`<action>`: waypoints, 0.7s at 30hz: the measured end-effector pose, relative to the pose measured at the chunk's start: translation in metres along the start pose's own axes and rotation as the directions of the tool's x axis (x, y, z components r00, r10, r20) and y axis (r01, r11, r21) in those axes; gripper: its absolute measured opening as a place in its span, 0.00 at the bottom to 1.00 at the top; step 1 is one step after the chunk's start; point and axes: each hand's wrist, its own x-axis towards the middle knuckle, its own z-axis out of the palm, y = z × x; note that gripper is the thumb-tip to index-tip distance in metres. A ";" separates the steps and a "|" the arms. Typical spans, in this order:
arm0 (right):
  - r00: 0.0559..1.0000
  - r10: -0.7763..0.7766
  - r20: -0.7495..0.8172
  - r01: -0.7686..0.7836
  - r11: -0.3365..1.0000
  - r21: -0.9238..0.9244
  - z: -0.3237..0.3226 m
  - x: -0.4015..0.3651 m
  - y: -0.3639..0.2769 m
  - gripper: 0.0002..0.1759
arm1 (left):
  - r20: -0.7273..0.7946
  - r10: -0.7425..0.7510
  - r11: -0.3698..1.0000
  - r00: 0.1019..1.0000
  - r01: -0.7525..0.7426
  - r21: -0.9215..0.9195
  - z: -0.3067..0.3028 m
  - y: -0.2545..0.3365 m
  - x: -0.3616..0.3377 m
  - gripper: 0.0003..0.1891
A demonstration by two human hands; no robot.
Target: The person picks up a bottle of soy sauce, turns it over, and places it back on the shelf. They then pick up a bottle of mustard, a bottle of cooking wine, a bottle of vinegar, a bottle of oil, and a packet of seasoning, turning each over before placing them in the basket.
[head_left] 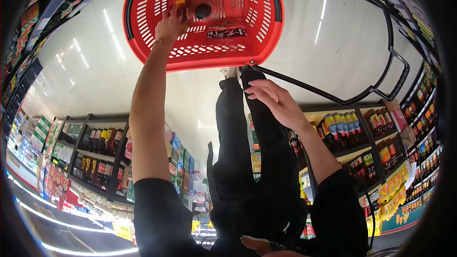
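My left hand reaches down into a red plastic shopping basket. Its fingers are closed around a dark brown bottle with an orange-yellow patch, partly hidden by the hand and blurred. A dark round thing shows just right of it; I cannot make out whether it belongs to the bottle. On the basket's bottom lies a red packet with white lettering. My right hand hangs over my right leg below the basket, fingers loosely stretched and holding nothing.
The basket's long black handle stretches out to the right over the pale shiny floor. Shelves of dark bottles stand on the left, with more bottles on the right. My legs are close below the basket.
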 end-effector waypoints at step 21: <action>0.995 -0.093 -0.021 0.088 0.981 -0.173 0.025 -0.018 -0.023 0.20 | -0.031 -0.111 0.979 0.993 0.104 -0.175 0.014 0.027 -0.014 0.31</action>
